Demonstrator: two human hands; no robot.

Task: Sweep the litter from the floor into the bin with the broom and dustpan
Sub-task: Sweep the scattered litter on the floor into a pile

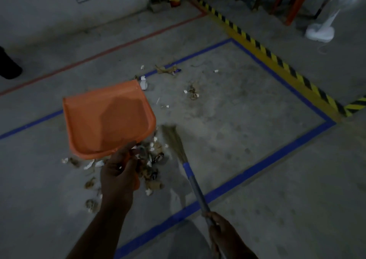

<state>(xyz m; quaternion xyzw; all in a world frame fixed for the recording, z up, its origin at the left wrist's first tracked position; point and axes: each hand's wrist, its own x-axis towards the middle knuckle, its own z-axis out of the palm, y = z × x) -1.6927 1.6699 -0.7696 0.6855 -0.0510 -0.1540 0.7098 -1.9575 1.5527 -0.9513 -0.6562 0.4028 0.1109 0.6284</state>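
My left hand (118, 171) grips the handle of an orange dustpan (107, 118), which is raised above the floor with its pan facing up and nothing in it. My right hand (221, 231) grips the grey handle of a broom (195, 185); its straw head (174, 140) rests on the floor just right of the dustpan. A heap of litter (150, 165), brown scraps and white bits, lies on the concrete under and beside the dustpan. More scattered litter (168, 70) lies farther off near the blue tape line. No bin is visible.
Blue tape (267, 161) outlines a square on the concrete floor. A yellow-black hazard strip (267, 53) runs along the right. A white standing fan (324, 29) and orange furniture legs (293, 7) stand at the back right. A dark object (8, 64) sits at the left edge.
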